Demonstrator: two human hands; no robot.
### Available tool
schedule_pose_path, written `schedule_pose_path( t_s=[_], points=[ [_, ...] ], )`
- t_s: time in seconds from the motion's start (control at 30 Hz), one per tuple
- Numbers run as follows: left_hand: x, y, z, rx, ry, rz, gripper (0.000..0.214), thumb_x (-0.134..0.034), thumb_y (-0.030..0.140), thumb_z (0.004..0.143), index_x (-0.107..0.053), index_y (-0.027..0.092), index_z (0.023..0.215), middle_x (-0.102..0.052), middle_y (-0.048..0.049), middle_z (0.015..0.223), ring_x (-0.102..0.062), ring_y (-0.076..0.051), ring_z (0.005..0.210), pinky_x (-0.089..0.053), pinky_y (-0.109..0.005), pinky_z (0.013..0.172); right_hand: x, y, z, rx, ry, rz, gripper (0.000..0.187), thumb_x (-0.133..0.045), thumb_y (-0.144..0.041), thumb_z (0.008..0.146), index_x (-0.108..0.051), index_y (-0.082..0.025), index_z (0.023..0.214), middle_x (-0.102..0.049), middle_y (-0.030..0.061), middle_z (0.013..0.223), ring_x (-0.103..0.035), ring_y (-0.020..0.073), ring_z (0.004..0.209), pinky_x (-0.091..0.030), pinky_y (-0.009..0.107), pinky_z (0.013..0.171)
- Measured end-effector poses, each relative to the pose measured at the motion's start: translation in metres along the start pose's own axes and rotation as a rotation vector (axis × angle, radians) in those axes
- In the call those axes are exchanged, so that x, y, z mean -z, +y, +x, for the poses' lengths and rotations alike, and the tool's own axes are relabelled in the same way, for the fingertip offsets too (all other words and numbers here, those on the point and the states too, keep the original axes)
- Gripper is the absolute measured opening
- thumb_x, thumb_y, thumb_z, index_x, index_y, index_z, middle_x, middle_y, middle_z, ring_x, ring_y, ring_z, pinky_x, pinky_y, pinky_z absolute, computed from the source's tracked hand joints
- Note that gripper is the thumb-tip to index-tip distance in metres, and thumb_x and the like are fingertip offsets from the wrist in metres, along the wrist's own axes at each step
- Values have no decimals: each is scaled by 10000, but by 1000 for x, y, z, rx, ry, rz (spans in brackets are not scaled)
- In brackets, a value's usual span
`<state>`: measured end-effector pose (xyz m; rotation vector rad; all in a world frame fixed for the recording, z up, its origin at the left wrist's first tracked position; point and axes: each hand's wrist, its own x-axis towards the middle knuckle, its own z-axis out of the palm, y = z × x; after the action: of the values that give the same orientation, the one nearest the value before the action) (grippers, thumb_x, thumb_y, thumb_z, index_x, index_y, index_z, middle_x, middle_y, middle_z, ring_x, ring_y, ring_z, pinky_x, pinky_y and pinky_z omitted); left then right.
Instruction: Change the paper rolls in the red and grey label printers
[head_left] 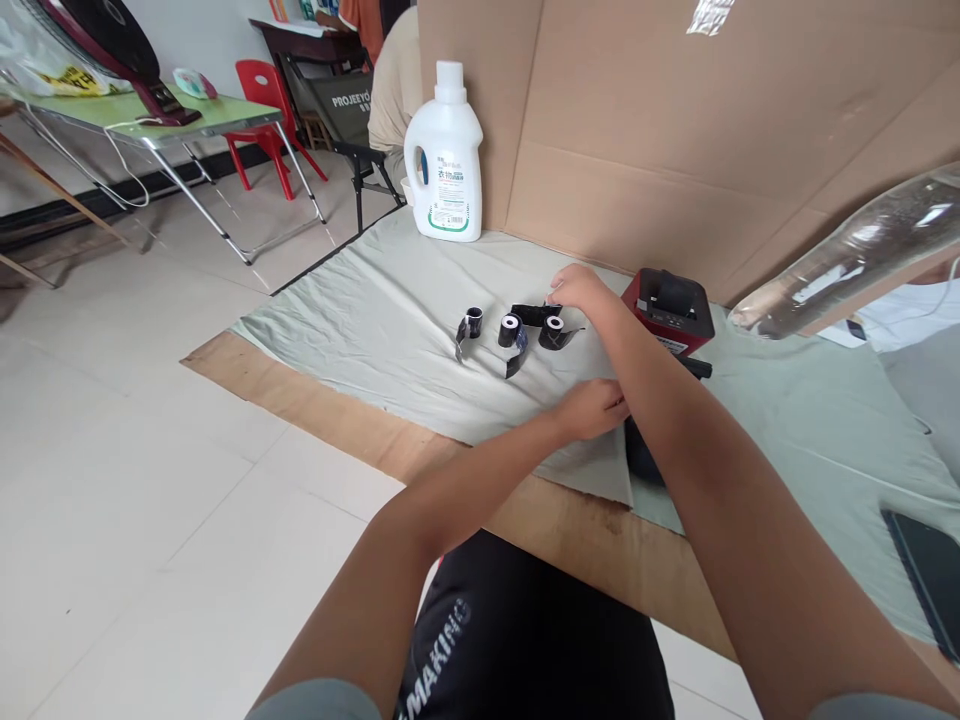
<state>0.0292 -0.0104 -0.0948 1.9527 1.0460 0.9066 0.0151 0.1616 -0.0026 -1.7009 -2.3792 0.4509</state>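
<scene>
Three small black ribbon rolls lie on the pale green cloth (pixel 375 320): one at the left (pixel 470 326), one in the middle (pixel 511 331), one at the right (pixel 556 331), with loose black strip trailing from them. My right hand (pixel 581 290) reaches over the right roll, its fingers curled down onto the black strip beside it. My left hand (pixel 594 408) rests closed on the cloth nearer me, beside a black object (pixel 643 455) partly hidden under my right forearm. A red and black device (pixel 670 310) sits just right of my right hand.
A white detergent bottle (pixel 444 155) stands at the back against a cardboard wall (pixel 675 120). A dark phone (pixel 930 570) lies at the cloth's right edge. A clear plastic bottle (pixel 862 250) juts in from the right. A folding table (pixel 150 120), a red chair and a seated person are beyond.
</scene>
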Motion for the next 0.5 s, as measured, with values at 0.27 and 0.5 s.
schedule_pose_path(
  t_s=[0.27, 0.5],
  points=[
    [2, 7, -3, -48, 123, -4, 323, -431, 372, 1065, -705, 200, 1067, -779, -67, 1050, -713, -233, 984, -536, -344, 912, 17, 27, -57, 150, 309, 118, 280, -663, -210, 876, -687, -166, 1151, -726, 121, 1114, -664, 273, 1104, -513, 435, 1041],
    [0, -1, -1, -8, 243, -74, 261, -538, 358, 1017, -714, 174, 1072, -695, -6, 820, -592, -153, 743, -482, -269, 749, 40, 103, -194, 343, 488, 689, 280, -708, -378, 838, -612, -270, 1078, -714, 68, 1011, -715, 251, 894, -592, 412, 793]
  ],
)
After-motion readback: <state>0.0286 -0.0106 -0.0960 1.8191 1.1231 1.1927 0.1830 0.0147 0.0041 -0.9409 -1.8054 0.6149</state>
